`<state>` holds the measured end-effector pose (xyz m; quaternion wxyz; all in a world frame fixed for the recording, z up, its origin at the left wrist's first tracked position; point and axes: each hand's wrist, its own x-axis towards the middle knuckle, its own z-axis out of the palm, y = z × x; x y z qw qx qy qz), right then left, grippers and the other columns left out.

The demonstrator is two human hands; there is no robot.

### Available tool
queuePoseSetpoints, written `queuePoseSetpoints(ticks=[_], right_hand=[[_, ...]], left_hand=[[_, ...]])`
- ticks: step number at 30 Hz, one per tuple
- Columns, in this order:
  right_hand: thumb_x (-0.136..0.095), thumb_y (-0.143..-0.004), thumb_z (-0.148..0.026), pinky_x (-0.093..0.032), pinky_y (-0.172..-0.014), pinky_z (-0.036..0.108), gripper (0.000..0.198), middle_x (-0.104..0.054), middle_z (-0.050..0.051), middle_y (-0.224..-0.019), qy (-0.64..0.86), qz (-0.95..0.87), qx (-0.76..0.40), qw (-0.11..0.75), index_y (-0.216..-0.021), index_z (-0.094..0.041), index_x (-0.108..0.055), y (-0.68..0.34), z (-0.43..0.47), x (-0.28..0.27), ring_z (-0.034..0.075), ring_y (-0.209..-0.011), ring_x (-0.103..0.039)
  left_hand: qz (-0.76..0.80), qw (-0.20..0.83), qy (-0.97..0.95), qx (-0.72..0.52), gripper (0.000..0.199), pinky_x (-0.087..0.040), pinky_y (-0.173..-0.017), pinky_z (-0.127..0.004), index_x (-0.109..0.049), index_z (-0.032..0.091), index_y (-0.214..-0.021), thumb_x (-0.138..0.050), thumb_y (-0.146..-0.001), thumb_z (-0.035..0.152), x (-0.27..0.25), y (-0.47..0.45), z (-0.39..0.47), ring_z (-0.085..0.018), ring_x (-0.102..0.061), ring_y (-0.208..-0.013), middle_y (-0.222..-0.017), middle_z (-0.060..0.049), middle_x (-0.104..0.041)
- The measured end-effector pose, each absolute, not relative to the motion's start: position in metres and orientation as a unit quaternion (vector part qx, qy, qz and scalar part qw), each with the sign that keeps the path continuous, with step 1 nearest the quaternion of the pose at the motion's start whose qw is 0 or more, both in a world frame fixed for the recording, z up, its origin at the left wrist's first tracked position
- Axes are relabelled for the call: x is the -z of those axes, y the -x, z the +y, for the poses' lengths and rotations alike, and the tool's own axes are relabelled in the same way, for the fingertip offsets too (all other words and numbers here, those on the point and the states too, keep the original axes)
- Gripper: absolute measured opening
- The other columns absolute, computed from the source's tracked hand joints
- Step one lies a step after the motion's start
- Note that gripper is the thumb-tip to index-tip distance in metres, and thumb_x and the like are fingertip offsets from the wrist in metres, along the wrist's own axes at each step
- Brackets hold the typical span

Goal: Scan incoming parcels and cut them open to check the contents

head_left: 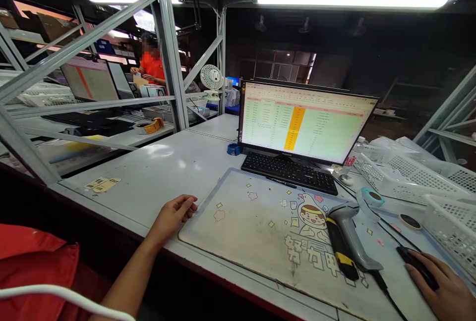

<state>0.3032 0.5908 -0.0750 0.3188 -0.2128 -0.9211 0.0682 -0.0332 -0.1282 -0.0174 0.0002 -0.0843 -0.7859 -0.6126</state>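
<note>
My left hand [180, 210] rests at the left edge of the printed desk mat [238, 232]. Its fingers curl loosely together under the thumb, and nothing shows in them. At the right, my right hand [442, 281] lies over a black computer mouse [418, 267], fingers bent around it. Between the hands, nearer the right one, a grey handheld barcode scanner [357, 239] lies on the mat. A long black-and-yellow piece [341, 246] runs alongside its handle; its kind is unclear. Behind the mat stand a black keyboard [290, 170] and a lit monitor [305, 123] showing a spreadsheet.
White perforated baskets [451, 227] crowd the right side. Tape rolls [372, 195] lie before them. A blue tape roll [233, 149] stands left of the keyboard. Metal shelf posts [167, 48] rise at the left; beyond them a person in red [152, 66] handles something. Labels [103, 184] stick to the table.
</note>
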Motion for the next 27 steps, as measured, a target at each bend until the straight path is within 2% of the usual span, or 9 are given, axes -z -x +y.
queuePoseSetpoints(ticks=[4, 13, 18, 27], right_hand=[[-0.050, -0.085, -0.076, -0.060, -0.092, 0.067, 0.066, -0.072, 0.016, -0.126, 0.226, -0.915, -0.077, 0.325, -0.123, -0.027, -0.075, -0.302, 0.582, 0.069, 0.045, -0.106, -0.073], [-0.048, -0.088, -0.076, -0.055, -0.104, 0.066, 0.068, -0.069, 0.014, -0.132, 0.240, -0.914, -0.076, 0.318, -0.128, -0.027, -0.072, -0.303, 0.578, 0.069, 0.044, -0.114, -0.070], [-0.047, -0.090, -0.075, -0.057, -0.099, 0.063, 0.066, -0.068, 0.014, -0.134, 0.246, -0.918, -0.080, 0.302, -0.128, -0.027, -0.072, -0.305, 0.576, 0.069, 0.043, -0.116, -0.069], [-0.048, -0.090, -0.072, -0.055, -0.102, 0.062, 0.066, -0.069, 0.015, -0.132, 0.231, -0.915, -0.062, 0.326, -0.128, -0.024, -0.073, -0.303, 0.572, 0.067, 0.041, -0.112, -0.069]], left_hand=[[-0.786, 0.004, 0.077, 0.613, 0.072, -0.048, -0.061, -0.029, -0.075, 0.016, -0.103, -0.070, -0.077, 0.083, 0.013, 0.032, -0.126, -0.019, -0.063, -0.072, -0.087, -0.009, -0.075], [-0.789, 0.005, 0.076, 0.609, 0.074, -0.049, -0.062, -0.031, -0.075, 0.016, -0.104, -0.070, -0.075, 0.085, 0.010, 0.031, -0.128, -0.020, -0.064, -0.071, -0.087, -0.010, -0.076], [-0.786, 0.002, 0.069, 0.614, 0.074, -0.049, -0.062, -0.031, -0.075, 0.017, -0.101, -0.072, -0.073, 0.085, 0.009, 0.031, -0.127, -0.019, -0.064, -0.070, -0.086, -0.009, -0.075], [-0.784, 0.015, 0.064, 0.617, 0.073, -0.051, -0.062, -0.031, -0.073, 0.018, -0.093, -0.071, -0.070, 0.087, -0.001, 0.024, -0.122, -0.020, -0.063, -0.069, -0.083, -0.010, -0.075]])
